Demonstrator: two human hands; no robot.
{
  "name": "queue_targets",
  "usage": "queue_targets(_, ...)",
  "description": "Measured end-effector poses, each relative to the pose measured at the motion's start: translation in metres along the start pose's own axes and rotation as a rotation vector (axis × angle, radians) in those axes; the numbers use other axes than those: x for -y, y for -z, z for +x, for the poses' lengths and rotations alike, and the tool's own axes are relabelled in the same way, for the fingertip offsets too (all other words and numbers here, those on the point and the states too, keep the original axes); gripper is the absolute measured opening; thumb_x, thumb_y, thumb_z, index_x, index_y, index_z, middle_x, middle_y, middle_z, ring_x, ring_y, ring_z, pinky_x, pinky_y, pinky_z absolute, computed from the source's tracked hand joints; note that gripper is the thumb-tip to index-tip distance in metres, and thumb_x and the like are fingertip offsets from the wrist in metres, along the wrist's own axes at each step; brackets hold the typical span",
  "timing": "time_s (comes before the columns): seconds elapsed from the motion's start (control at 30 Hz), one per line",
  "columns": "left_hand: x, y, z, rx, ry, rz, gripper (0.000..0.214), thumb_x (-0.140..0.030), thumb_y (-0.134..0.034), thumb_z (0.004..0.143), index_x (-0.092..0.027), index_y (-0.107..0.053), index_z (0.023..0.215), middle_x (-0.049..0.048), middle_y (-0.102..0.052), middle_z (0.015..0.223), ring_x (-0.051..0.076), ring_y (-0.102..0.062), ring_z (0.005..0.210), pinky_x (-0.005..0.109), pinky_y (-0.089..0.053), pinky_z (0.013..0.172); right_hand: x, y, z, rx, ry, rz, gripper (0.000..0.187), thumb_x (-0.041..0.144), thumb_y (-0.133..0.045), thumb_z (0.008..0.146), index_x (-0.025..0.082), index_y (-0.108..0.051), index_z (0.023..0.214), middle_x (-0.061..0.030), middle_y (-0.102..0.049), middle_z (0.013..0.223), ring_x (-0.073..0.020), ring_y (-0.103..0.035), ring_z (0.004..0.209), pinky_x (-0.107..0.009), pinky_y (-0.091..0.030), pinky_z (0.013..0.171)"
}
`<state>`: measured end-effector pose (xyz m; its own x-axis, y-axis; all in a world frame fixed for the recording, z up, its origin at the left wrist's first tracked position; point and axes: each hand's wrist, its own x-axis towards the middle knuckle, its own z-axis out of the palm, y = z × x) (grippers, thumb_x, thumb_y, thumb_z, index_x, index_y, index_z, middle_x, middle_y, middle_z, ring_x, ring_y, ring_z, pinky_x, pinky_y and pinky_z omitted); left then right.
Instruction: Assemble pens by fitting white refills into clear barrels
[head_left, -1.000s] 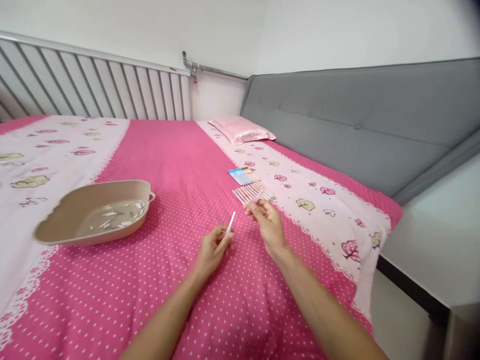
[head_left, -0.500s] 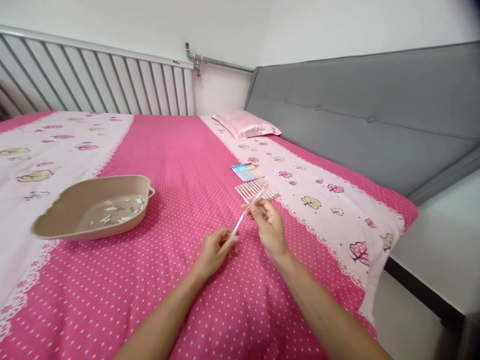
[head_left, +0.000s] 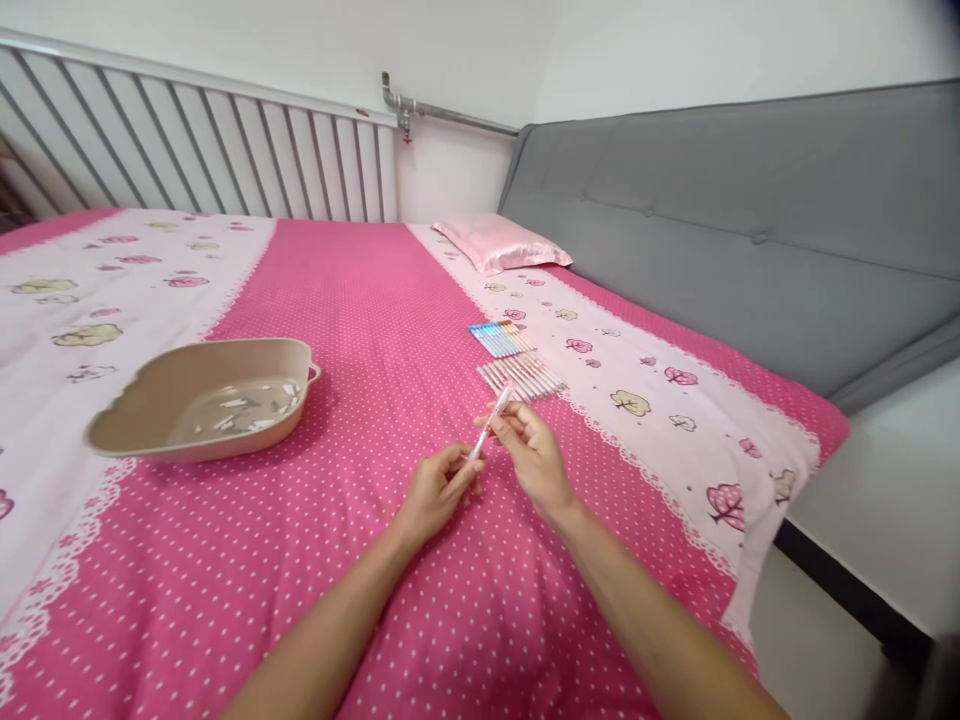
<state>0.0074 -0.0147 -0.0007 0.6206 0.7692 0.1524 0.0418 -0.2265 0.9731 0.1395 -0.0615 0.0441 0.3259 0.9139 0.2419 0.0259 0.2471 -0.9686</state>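
A slim white-and-clear pen [head_left: 502, 401] with reddish marks is held at a slant over the bed. My left hand [head_left: 441, 488] pinches its lower end between thumb and fingers. Higher up, my right hand [head_left: 534, 455] grips the same pen, its fingertips partly covering the middle. Just beyond lies a row of pens with pinkish-red parts [head_left: 525, 377], side by side on the bedspread. Behind that is a second row of pens in blue to orange-brown tones [head_left: 501, 339].
A beige plastic basin [head_left: 165, 400] on the left holds several small white and grey pieces. The pink dotted bedspread [head_left: 337, 290] covers the bed. A pink pillow [head_left: 502, 243] rests near the grey headboard [head_left: 675, 190]. A white radiator [head_left: 225, 150] lines the far wall.
The pen stands at a steeper angle, and its two gripped spots look slightly closer together. Both hands still hold it. The whole view has shifted a little.
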Motion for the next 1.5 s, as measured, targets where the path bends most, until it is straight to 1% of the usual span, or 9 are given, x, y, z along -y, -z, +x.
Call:
queue_targets(0.13,0.000,0.000,0.000,-0.011,0.007,-0.028,0.033,-0.044,-0.050,0.080,-0.013,-0.055,0.089,-0.0022,-0.055,0.055,0.008,-0.046,0.043,0.019,-0.036,0.044,-0.006,-0.001,-0.001,0.063,-0.017,0.015,0.021,0.034,-0.054,0.082,0.018,-0.054,0.097,-0.0064,-0.068,0.091,-0.0168,-0.063,0.086,-0.032,-0.047,0.079)
queue_targets(0.23,0.000,0.000,0.000,-0.019,0.002,-0.036,0.033,-0.044,-0.051,0.080,-0.013,-0.055,0.088,-0.0038,-0.052,0.053,0.008,-0.044,0.043,0.019,-0.034,0.043,-0.007,-0.001,-0.001,0.074,-0.023,0.015,0.022,0.034,-0.053,0.082,0.018,-0.053,0.097,-0.0061,-0.067,0.090,-0.0170,-0.063,0.086,-0.032,-0.047,0.079)
queue_targets(0.4,-0.001,0.000,0.001,-0.036,-0.005,-0.042,0.034,-0.045,-0.051,0.079,-0.013,-0.056,0.088,-0.0053,-0.048,0.052,0.008,-0.043,0.043,0.020,-0.034,0.044,-0.006,-0.001,-0.002,0.097,-0.026,-0.009,0.026,0.034,-0.059,0.077,0.019,-0.053,0.098,-0.0040,-0.066,0.086,-0.0168,-0.063,0.080,-0.031,-0.048,0.075)
queue_targets(0.57,0.001,0.001,0.001,-0.052,-0.005,-0.042,0.032,-0.043,-0.054,0.078,-0.013,-0.057,0.087,-0.0052,-0.047,0.051,0.007,-0.041,0.043,0.019,-0.032,0.044,-0.008,-0.003,-0.002,0.050,-0.033,-0.003,0.025,0.033,-0.063,0.074,0.018,-0.057,0.093,-0.0028,-0.065,0.085,-0.0158,-0.062,0.079,-0.028,-0.048,0.072)
queue_targets(0.7,0.006,0.000,0.002,-0.090,-0.010,-0.044,0.030,-0.041,-0.058,0.076,-0.013,-0.058,0.085,-0.0062,-0.043,0.051,0.006,-0.038,0.044,0.019,-0.029,0.044,-0.008,-0.004,-0.002,0.013,-0.065,0.021,0.024,0.032,-0.063,0.074,0.018,-0.058,0.093,-0.0035,-0.065,0.088,-0.0162,-0.061,0.083,-0.030,-0.047,0.078)
queue_targets(0.87,0.011,0.001,0.002,-0.131,-0.008,-0.041,0.030,-0.041,-0.060,0.074,-0.015,-0.055,0.089,-0.0070,-0.044,0.050,0.006,-0.038,0.044,0.019,-0.028,0.044,-0.007,-0.003,-0.003,0.010,-0.070,0.033,0.025,0.030,-0.060,0.077,0.018,-0.056,0.099,-0.0052,-0.067,0.092,-0.0170,-0.061,0.091,-0.033,-0.045,0.086)
queue_targets(1.1,0.008,0.001,0.001,-0.121,0.002,-0.064,0.028,-0.042,-0.059,0.075,-0.016,-0.053,0.085,-0.0060,-0.049,0.051,0.007,-0.041,0.042,0.019,-0.029,0.043,-0.004,-0.003,-0.004,0.031,-0.096,0.028,0.030,0.031,-0.058,0.078,0.018,-0.055,0.105,-0.0073,-0.067,0.098,-0.0181,-0.061,0.094,-0.034,-0.045,0.086)
queue_targets(1.27,0.005,0.001,0.000,-0.113,-0.003,-0.083,0.030,-0.043,-0.055,0.078,-0.015,-0.054,0.085,-0.0036,-0.053,0.054,0.007,-0.044,0.043,0.019,-0.032,0.043,-0.005,-0.003,-0.005,0.043,-0.080,0.019,0.030,0.031,-0.058,0.079,0.018,-0.055,0.106,-0.0070,-0.067,0.099,-0.0183,-0.061,0.095,-0.034,-0.045,0.087)
queue_targets(1.5,0.003,0.000,0.000,-0.107,-0.007,-0.096,0.030,-0.044,-0.054,0.078,-0.014,-0.054,0.085,-0.0039,-0.052,0.054,0.007,-0.044,0.043,0.019,-0.033,0.043,-0.008,-0.003,-0.004,0.057,-0.082,0.021,0.031,0.032,-0.059,0.078,0.018,-0.055,0.105,-0.0073,-0.067,0.098,-0.0189,-0.061,0.093,-0.035,-0.046,0.086)
